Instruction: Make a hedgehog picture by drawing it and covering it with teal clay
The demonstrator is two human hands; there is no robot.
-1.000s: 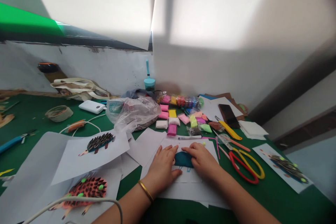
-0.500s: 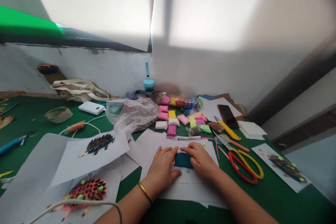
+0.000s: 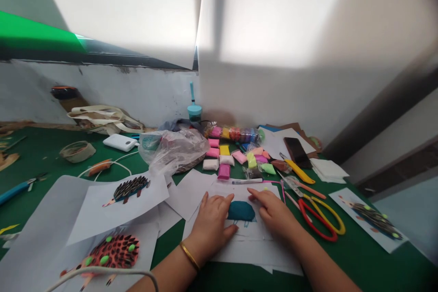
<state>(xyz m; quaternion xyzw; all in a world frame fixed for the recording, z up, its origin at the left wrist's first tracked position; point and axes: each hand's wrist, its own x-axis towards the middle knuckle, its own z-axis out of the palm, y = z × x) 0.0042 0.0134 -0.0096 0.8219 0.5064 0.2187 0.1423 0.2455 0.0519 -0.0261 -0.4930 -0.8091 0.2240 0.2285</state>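
A flattened patch of teal modelling clay [image 3: 241, 211] lies on a white sheet of paper [image 3: 244, 247], over a drawing whose outlined legs show below it. My left hand [image 3: 212, 218] rests on the paper at the patch's left edge, fingers stretched out and thumb below. My right hand [image 3: 273, 210] is just right of the clay, its index finger extended toward the upper right of the patch and its other fingers partly curled. Neither hand grips anything. The left end of the drawing is hidden under my left hand.
Several clay packets [image 3: 224, 172] lie beyond the paper, near a plastic bag [image 3: 174, 148]. Scissors [image 3: 318, 219], a yellow cutter [image 3: 299, 171] and a phone [image 3: 297, 152] lie right. Hedgehog pictures [image 3: 132, 189] lie left, with a cable [image 3: 112, 271] in front.
My right hand has slid right off the teal clay, uncovering its right end. My left hand has stayed nearly in place.
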